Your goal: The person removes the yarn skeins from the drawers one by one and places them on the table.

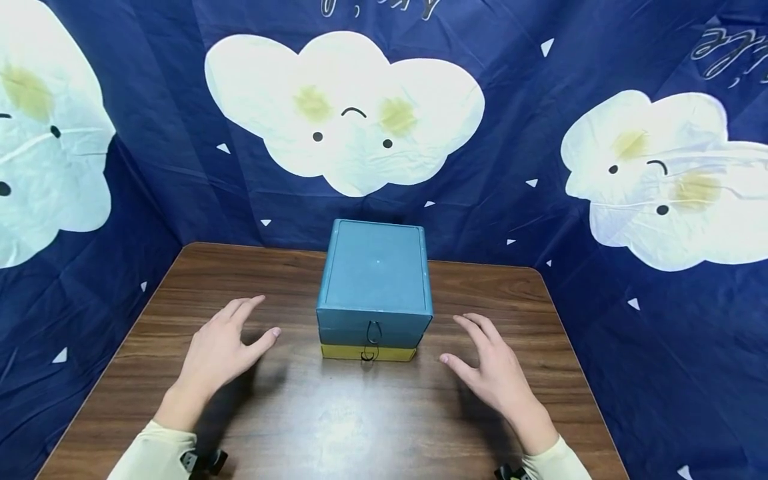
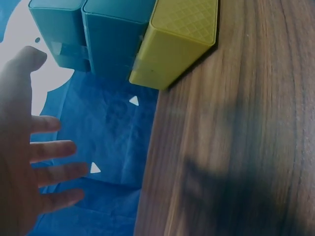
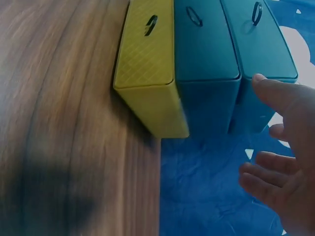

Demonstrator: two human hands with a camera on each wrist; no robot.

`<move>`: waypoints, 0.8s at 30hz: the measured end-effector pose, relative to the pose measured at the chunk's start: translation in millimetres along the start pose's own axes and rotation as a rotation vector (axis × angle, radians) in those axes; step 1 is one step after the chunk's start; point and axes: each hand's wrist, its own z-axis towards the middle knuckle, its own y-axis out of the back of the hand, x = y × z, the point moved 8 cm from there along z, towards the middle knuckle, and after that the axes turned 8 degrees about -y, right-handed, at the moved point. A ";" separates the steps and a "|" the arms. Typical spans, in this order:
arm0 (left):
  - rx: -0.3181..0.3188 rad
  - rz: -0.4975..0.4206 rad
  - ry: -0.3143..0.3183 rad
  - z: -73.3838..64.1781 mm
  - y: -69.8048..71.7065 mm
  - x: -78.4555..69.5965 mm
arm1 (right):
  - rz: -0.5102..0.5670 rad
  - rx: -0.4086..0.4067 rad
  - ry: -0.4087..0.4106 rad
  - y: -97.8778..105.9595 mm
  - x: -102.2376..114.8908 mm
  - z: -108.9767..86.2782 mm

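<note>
A stack of small drawer boxes stands on the wooden table: two teal boxes (image 1: 377, 267) above a yellow box (image 1: 342, 352) with a quilted-looking front. Black loop pulls (image 3: 194, 16) show on the fronts. To the left of the stack my left hand (image 1: 219, 350) hovers over the table, fingers spread and thumb apart, holding nothing. On the other side, my right hand (image 1: 495, 370) is held in the air with relaxed fingers, also holding nothing. In the head view both hands are apart from the boxes. Inside the boxes nothing can be seen.
The brown wood-grain table (image 1: 270, 413) reaches back to a dark blue curtain (image 1: 498, 153) printed with white clouds, which also hangs at both sides. The stack is near the table's back edge. Hand shadows fall on the tabletop.
</note>
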 end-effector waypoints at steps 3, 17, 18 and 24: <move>-0.006 -0.013 0.005 -0.3 1.3 -2.5 | 0.016 0.002 0.005 0.9 4.9 -0.5; -0.030 -0.141 0.002 11.2 -2.7 -24.3 | 0.300 -0.076 0.009 4.3 25.5 4.9; -0.032 -0.149 0.001 11.8 -3.1 -25.3 | 0.318 -0.080 0.001 4.0 26.6 5.0; -0.048 -0.208 -0.004 14.1 -1.4 -29.1 | 0.413 -0.064 -0.006 0.2 38.1 4.6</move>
